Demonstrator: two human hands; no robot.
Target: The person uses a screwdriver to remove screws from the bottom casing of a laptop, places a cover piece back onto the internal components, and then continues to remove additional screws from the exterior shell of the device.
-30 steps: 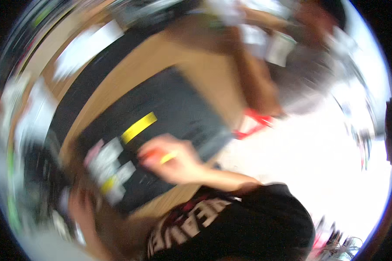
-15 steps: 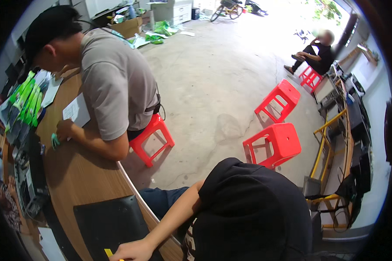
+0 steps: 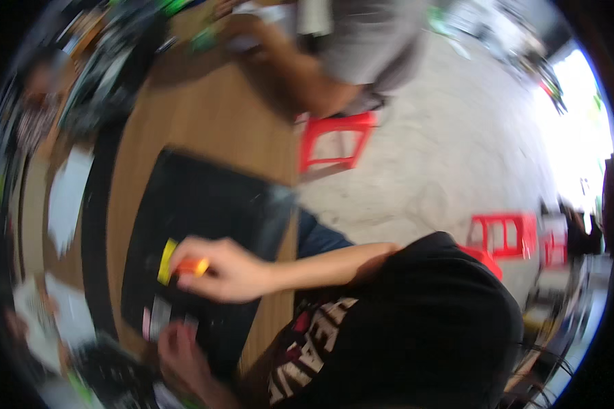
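From my end, through the head camera, I have the right hand point(image 3: 222, 269) over the middle of a black pad point(image 3: 205, 204), its fingers closed on a small orange object point(image 3: 193, 266). The orange object sits between the fingertips and the palm, so part of it is covered, and blur keeps me from telling its kind. A yellow label point(image 3: 166, 261) lies on the pad just beyond those fingertips, to their left; I cannot tell whether they touch it.

The left hand point(image 3: 181, 351) is lower in my view, near the pad's bottom edge. Its fingers are bent and smeared by motion, and I cannot tell whether they hold anything. Just above it I see a pale label point(image 3: 159, 317) and, to the left of that, a pink label point(image 3: 147, 324). The orange object is well apart from this hand.

The pad rests on a wooden table point(image 3: 198, 102). At the left, a white sheet point(image 3: 68, 198) lies past a black strip point(image 3: 100, 204). At the top, a co-worker point(image 3: 368, 41) in a grey shirt has an arm over the table, with a red stool point(image 3: 341, 123) just below.
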